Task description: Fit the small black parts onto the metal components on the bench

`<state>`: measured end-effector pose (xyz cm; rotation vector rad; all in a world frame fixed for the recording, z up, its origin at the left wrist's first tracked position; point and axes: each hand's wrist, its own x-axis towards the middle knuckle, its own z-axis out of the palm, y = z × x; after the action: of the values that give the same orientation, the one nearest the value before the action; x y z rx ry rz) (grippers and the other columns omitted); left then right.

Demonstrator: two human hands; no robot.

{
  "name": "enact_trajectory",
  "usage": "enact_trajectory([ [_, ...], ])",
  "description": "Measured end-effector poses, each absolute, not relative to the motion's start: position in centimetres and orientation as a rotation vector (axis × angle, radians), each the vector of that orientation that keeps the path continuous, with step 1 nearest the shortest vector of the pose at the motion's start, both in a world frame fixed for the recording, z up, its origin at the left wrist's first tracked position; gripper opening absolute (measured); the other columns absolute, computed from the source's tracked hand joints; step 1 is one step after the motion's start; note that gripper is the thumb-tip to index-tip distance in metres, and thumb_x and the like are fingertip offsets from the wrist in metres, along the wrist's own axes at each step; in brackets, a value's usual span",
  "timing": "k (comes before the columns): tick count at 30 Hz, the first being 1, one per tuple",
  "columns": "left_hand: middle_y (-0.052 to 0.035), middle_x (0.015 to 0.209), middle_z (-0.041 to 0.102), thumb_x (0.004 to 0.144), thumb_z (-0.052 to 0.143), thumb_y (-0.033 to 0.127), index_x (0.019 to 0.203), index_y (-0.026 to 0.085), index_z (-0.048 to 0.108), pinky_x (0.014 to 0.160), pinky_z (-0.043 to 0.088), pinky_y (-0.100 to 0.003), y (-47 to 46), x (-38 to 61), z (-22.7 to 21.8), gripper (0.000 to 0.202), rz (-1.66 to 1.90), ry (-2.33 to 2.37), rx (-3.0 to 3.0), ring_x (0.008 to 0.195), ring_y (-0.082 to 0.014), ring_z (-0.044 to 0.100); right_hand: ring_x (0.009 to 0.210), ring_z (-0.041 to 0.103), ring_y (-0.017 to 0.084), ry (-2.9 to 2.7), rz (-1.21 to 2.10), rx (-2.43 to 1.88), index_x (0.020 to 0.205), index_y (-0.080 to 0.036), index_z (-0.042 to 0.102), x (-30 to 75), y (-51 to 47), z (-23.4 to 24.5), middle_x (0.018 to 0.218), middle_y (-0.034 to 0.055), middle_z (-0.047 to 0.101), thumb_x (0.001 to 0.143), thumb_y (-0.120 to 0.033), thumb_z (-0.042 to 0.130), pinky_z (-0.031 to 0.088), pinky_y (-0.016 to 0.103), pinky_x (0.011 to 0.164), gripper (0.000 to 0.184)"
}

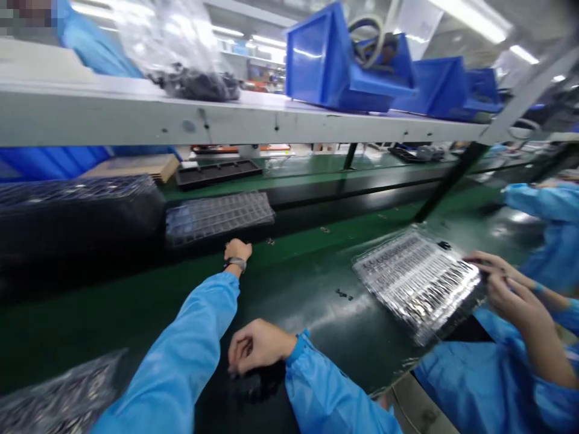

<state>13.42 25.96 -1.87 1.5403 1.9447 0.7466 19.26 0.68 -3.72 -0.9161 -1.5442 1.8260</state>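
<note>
Left hand (237, 249) extended forward, fingers curled at the near edge of a clear blister tray (219, 216); whether it grips anything cannot be told. Right hand (256, 346) rests loosely fisted on the green belt (298, 289), well behind the tray.

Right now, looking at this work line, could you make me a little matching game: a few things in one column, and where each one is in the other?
Things:
1. left hand
2. right hand
3. blue bins
4. shiny parts tray

Places:
A. up on the grey shelf
B. stretched out to the clear tray at the belt's far edge
C. curled low on the green belt, close to the body
D. at the right, under a co-worker's hands

Pairs: 1-B, 2-C, 3-A, 4-D
</note>
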Motion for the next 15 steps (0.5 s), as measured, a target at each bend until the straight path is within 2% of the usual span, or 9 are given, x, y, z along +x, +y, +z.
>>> enact_trajectory([
  [4, -0.0301, 0.119, 0.066, 0.068, 0.08, 0.021, 0.091, 0.013, 0.067, 0.094, 0.048, -0.054, 26.2, 12.2, -1.7, 0.028, 0.81, 1.893, 1.487, 0.12, -0.045, 0.061, 0.061, 0.065, 0.008, -1.531, 1.833, -0.822, 0.094, -0.015, 0.068, 20.1, 1.2, -3.7, 0.077, -0.0025, 0.07, 0.072, -0.012, 0.073, 0.052, 0.019, 0.066, 0.022],
  [7, -0.0248, 0.11, 0.069, 0.068, 0.077, 0.016, 0.084, 0.017, 0.063, 0.09, 0.05, -0.05, 25.4, 10.7, -1.2, 0.022, 0.905, 1.863, 1.385, 0.115, -0.0416, 0.064, 0.059, 0.065, 0.007, -1.54, 1.856, -0.811, 0.101, -0.014, 0.071, 20.4, 1.3, -3.6, 0.079, -0.0019, 0.07, 0.077, -0.011, 0.066, 0.052, 0.019, 0.066, 0.025],
  [9, -0.0178, 0.096, 0.07, 0.069, 0.076, 0.017, 0.083, 0.018, 0.06, 0.081, 0.052, -0.043, 24.4, 9.6, -0.6, 0.021, 0.986, 1.823, 1.278, 0.103, -0.0358, 0.068, 0.058, 0.064, 0.008, -1.51, 1.86, -0.875, 0.094, -0.013, 0.071, 20.4, 1.4, -3.7, 0.076, -0.0021, 0.07, 0.074, -0.009, 0.064, 0.052, 0.02, 0.064, 0.021],
  [11, -0.0091, 0.079, 0.066, 0.072, 0.074, 0.019, 0.083, 0.017, 0.058, 0.067, 0.052, -0.035, 22.8, 8.5, 0.0, 0.019, 1.057, 1.745, 1.156, 0.082, -0.0271, 0.069, 0.054, 0.063, 0.008, -1.469, 1.841, -0.95, 0.088, -0.013, 0.069, 20.3, 1.6, -3.7, 0.073, -0.0022, 0.07, 0.071, -0.007, 0.063, 0.051, 0.02, 0.06, 0.02],
  [13, -0.0021, 0.068, 0.06, 0.076, 0.071, 0.019, 0.083, 0.017, 0.056, 0.056, 0.048, -0.027, 20.6, 7.3, 0.5, 0.016, 1.116, 1.626, 1.047, 0.063, -0.0179, 0.063, 0.051, 0.062, 0.009, -1.445, 1.789, -0.998, 0.085, -0.014, 0.067, 20.3, 1.7, -3.8, 0.072, -0.0014, 0.07, 0.069, -0.008, 0.064, 0.048, 0.02, 0.055, 0.017],
  [15, 0.0005, 0.066, 0.058, 0.078, 0.07, 0.018, 0.081, 0.016, 0.056, 0.051, 0.044, -0.022, 17.7, 6.1, 0.8, 0.015, 1.163, 1.5, 0.977, 0.054, -0.0113, 0.057, 0.053, 0.062, 0.009, -1.448, 1.703, -1.023, 0.083, -0.013, 0.067, 20.4, 1.8, -3.9, 0.071, -0.0008, 0.07, 0.069, -0.012, 0.068, 0.046, 0.019, 0.054, 0.013],
])
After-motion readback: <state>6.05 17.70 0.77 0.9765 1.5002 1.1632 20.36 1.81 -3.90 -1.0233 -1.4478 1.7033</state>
